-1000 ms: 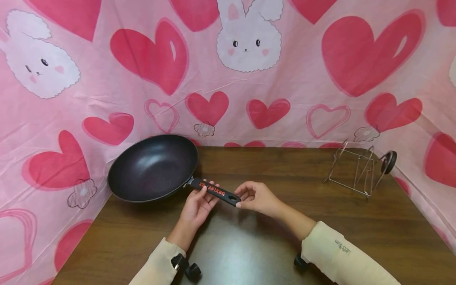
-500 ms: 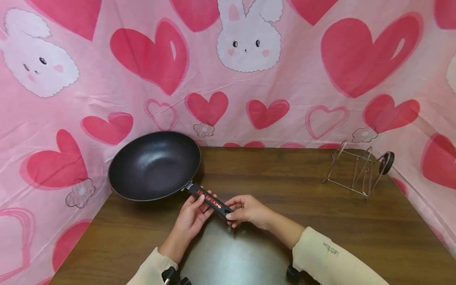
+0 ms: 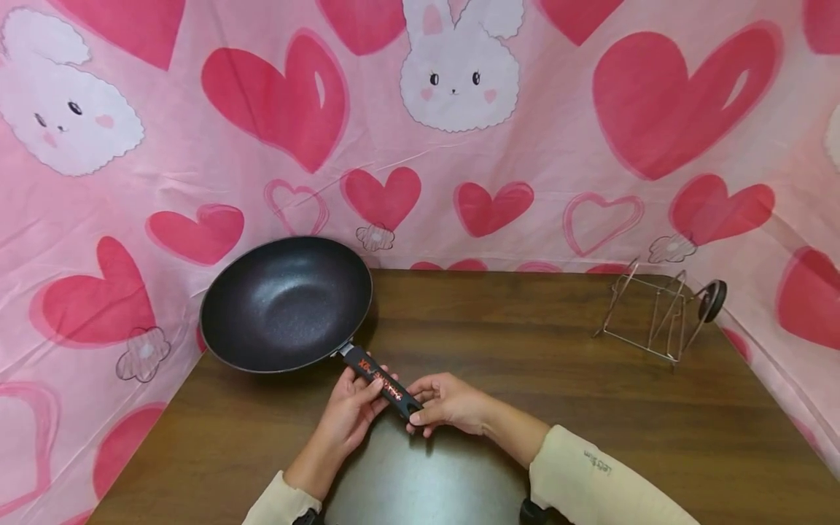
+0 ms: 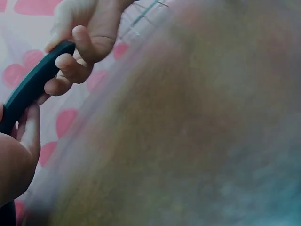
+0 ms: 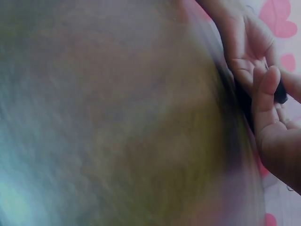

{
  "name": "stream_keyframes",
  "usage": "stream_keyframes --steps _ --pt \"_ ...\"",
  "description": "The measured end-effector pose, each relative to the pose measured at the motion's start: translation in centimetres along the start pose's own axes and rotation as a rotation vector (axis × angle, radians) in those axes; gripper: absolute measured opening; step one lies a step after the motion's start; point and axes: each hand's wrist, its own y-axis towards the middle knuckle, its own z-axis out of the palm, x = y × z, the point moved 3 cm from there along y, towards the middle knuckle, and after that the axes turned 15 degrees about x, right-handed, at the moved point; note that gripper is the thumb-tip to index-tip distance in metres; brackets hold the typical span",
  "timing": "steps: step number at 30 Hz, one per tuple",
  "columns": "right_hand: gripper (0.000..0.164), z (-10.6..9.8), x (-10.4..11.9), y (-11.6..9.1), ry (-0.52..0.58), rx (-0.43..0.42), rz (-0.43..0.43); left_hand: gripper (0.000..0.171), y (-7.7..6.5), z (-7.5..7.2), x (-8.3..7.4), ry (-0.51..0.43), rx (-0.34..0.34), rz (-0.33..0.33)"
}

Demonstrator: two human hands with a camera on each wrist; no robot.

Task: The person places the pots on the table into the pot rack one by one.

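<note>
A black wok-shaped frying pan is at the left in the head view, its dark inside facing up and toward me. Its black handle, with red lettering, points toward my front right. My left hand holds the handle near its middle, thumb on top and fingers beneath. At the handle's end, my right hand pinches the tip by the hanging hole. The left wrist view shows the handle from the side between both hands. Whether the pan's underside touches the table cannot be seen.
A thin metal wire rack with a round black piece at its side stands at the back right of the brown wooden table. A pink cloth with hearts and rabbits hangs behind and along the sides.
Both hands have drawn the handle's end toward me and a little left, so it points more steeply down the view. The pan's inside shows more fully. The rack stays put.
</note>
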Motion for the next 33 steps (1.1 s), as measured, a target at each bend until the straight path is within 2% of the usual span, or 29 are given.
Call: stream_keyframes --steps 4,7,11,14,17,24,27,33 --pt "0.039 0.4 -0.8 0.0 0.026 0.034 -0.015 0.053 -0.8 -0.1 -0.1 0.058 -0.001 -0.019" --pt "0.039 0.8 -1.2 -0.2 0.047 0.046 -0.031 0.053 -1.2 0.0 -0.2 0.103 0.024 -0.012" --pt "0.041 1.3 -1.4 -0.5 0.052 0.083 -0.063 0.054 -1.5 0.4 -0.6 0.185 0.087 0.018" --pt "0.044 1.4 -1.5 -1.0 0.03 0.078 -0.08 0.056 -1.5 1.1 -0.9 0.27 0.149 0.031" --pt "0.044 1.8 -1.4 -1.6 -0.032 0.03 -0.089 0.058 -1.6 2.0 -1.3 0.351 0.195 0.053" --pt "0.041 3.1 -0.5 -2.6 -0.354 -0.164 -0.113 0.061 -1.6 4.0 -1.9 0.497 0.235 0.145" --pt "0.039 3.2 -0.6 -2.9 -0.406 -0.235 -0.122 0.057 -1.2 4.6 -1.7 0.542 0.246 0.136" --pt "0.039 3.0 -1.1 -3.3 -0.446 -0.325 -0.11 0.052 -0.7 5.4 -1.2 0.667 0.254 0.114"
